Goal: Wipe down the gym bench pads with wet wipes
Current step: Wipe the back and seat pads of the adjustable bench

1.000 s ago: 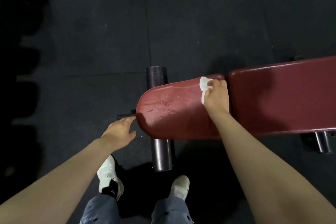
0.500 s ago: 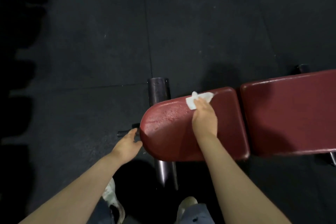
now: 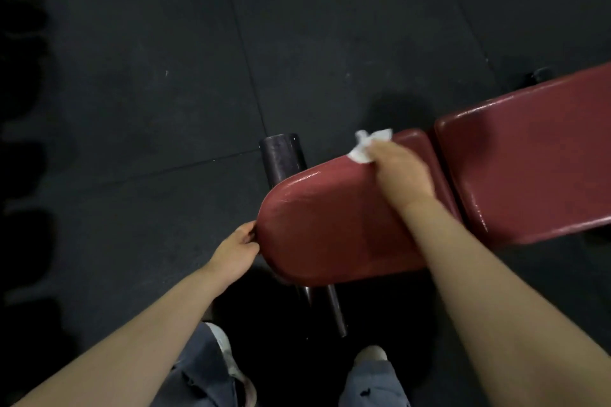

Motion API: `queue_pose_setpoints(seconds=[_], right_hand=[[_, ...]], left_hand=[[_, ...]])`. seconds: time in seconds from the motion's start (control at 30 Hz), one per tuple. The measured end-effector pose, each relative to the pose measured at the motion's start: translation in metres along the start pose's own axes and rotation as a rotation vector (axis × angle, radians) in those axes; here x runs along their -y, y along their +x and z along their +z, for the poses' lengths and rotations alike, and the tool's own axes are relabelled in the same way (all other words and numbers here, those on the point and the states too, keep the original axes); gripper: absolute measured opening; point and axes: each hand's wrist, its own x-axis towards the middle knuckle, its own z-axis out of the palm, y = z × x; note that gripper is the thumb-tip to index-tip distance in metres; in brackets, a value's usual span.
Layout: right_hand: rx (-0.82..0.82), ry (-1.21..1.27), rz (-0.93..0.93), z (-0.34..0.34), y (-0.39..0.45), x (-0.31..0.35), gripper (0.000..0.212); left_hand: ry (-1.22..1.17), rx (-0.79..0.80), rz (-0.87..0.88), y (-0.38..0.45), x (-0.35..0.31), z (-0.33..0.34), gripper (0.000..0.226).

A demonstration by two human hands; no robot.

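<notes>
**Seat Pad Wipe-Down: Far Edge of the Front Pad**

While the person is standing at the rounded end of the bench, two light shoes [image 3: 228,357] and grey trouser legs [image 3: 198,370] are showing at the bottom of the view, with both bare forearms reaching forward over them.

1. Left hand [image 3: 233,249]: it is resting against the rounded near-left end of the seat pad [image 3: 317,225]. The fingertips are curling round the pad's edge and are touching it; how firmly they are gripping cannot be told.

2. Seat pad: the dark red, rounded pad is lying nearest the person. Its surface is showing a wet sheen along the left and upper rim.

3. Right hand [image 3: 401,172]: it is lying on the far part of the seat pad, knuckles up, with the fingers curling round a crumpled white wet wipe [image 3: 365,147]. The hand is slightly motion-blurred.

4. Wet wipe: it is sitting at the far edge of the seat pad, pinched under the right fingertips, with loose corners sticking out beyond the pad's rim.

5. Back pad [image 3: 535,155]: a second dark red pad is lying just to the right of the seat pad, a narrow gap separating the two.

6. Bench frame: a dark cylindrical foot bar [image 3: 282,155] is passing under the seat pad and is emerging beyond its far-left edge.

7. Floor [image 3: 148,76]: dark rubber tiles are covering the ground behind the bench.
</notes>
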Motion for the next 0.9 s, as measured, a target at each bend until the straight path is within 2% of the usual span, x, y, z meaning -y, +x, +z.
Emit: queue_pose_setpoints(seconds=[0.03,0.1,0.2,0.23,0.3,0.37,0.4,0.47,0.5,0.57,0.67,0.8,0.83,0.9], right_hand=[[-0.086,0.010,0.117,-0.005,-0.003,-0.018,0.050],[-0.161,0.008,0.214,0.000,-0.005,-0.024,0.053],[-0.174,0.094,0.303,0.031,-0.010,0.029,0.046],[-0.169,0.122,0.276,0.042,-0.015,0.049,0.045],[-0.189,0.178,0.155,0.061,-0.023,0.085,0.046],[-0.170,0.238,0.086,0.078,-0.032,0.110,0.042],[-0.107,0.258,0.007,0.088,-0.039,0.122,0.037],[0.039,0.274,-0.274,0.107,-0.058,0.145,0.027],[0.083,0.288,-0.401,0.112,-0.064,0.149,0.027],[0.105,0.283,-0.490,0.108,-0.059,0.138,0.039],[0.027,0.102,-0.417,0.076,-0.037,0.077,0.050],[-0.547,0.013,-0.111,0.018,-0.030,-0.030,0.031],[-0.578,0.025,-0.025,0.013,-0.034,-0.040,0.027],[-0.530,0.081,0.051,0.024,-0.037,-0.022,0.028]], left_hand=[[0.002,0.007,0.002,-0.002,-0.001,-0.001,0.060],[-0.016,-0.008,0.018,-0.004,-0.003,-0.003,0.056],[-0.161,-0.084,0.009,0.000,-0.002,-0.003,0.045],[-0.194,-0.116,0.016,0.001,-0.004,-0.001,0.041],[-0.170,-0.149,0.071,0.006,-0.005,0.001,0.037],[-0.099,-0.110,0.099,0.008,-0.004,0.001,0.034],[-0.088,-0.107,0.107,0.010,0.000,-0.001,0.032],[-0.152,-0.125,0.082,0.013,0.005,-0.006,0.036],[-0.185,-0.117,0.066,0.014,0.006,-0.009,0.042],[-0.249,-0.051,0.099,0.012,0.005,-0.008,0.047],[-0.122,-0.064,0.146,0.006,0.005,-0.002,0.048],[0.132,-0.122,0.232,0.000,0.008,0.003,0.043],[0.169,-0.133,0.247,-0.003,0.008,0.003,0.042],[0.232,-0.143,0.274,-0.011,0.005,0.003,0.040]])
